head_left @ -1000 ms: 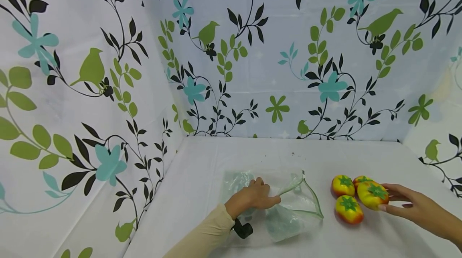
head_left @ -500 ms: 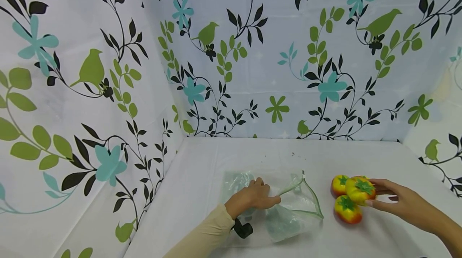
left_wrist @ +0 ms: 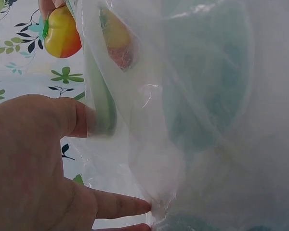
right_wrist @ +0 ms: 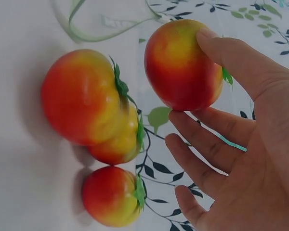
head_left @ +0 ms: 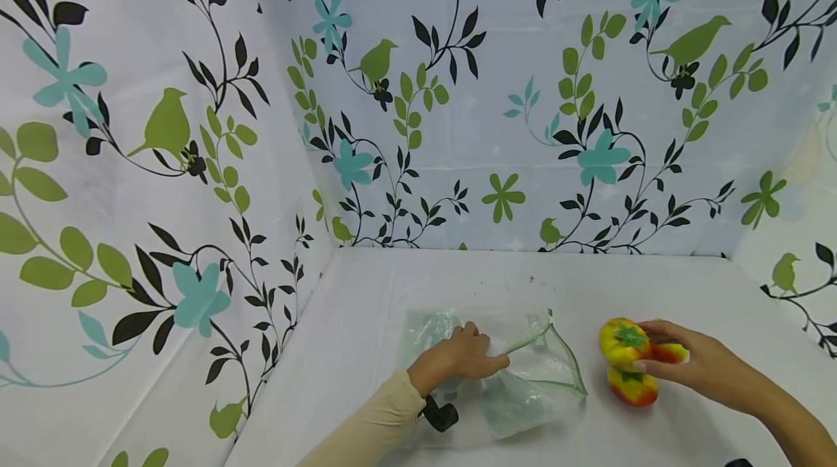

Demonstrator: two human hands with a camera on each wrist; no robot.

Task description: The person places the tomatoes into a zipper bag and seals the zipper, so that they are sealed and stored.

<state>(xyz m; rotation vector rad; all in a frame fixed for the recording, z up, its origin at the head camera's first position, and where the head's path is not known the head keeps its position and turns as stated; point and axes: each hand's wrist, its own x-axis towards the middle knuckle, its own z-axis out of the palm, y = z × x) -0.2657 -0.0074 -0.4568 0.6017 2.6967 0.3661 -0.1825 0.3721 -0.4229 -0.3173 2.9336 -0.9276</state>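
You are pinching the imitation persimmon point(head_left: 618, 342) between thumb and fingertips of your right hand point(head_left: 700, 364), likely light, stiff, slick, its sides giving best hold, your left hand point(head_left: 458, 354) resting spread on the zip bag point(head_left: 516, 409).

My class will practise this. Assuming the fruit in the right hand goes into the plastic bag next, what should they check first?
1. Right hand holds the fruit: ok, thumb and fingers on it.
2. Left hand steadies the plastic bag: ok, it touches it.
3. Green-edged mouth open: ok, its edges stand apart.
4. Held fruit at the mouth: not ok, it is above the three other fruits.
5. Bag free of tears: cannot tell.
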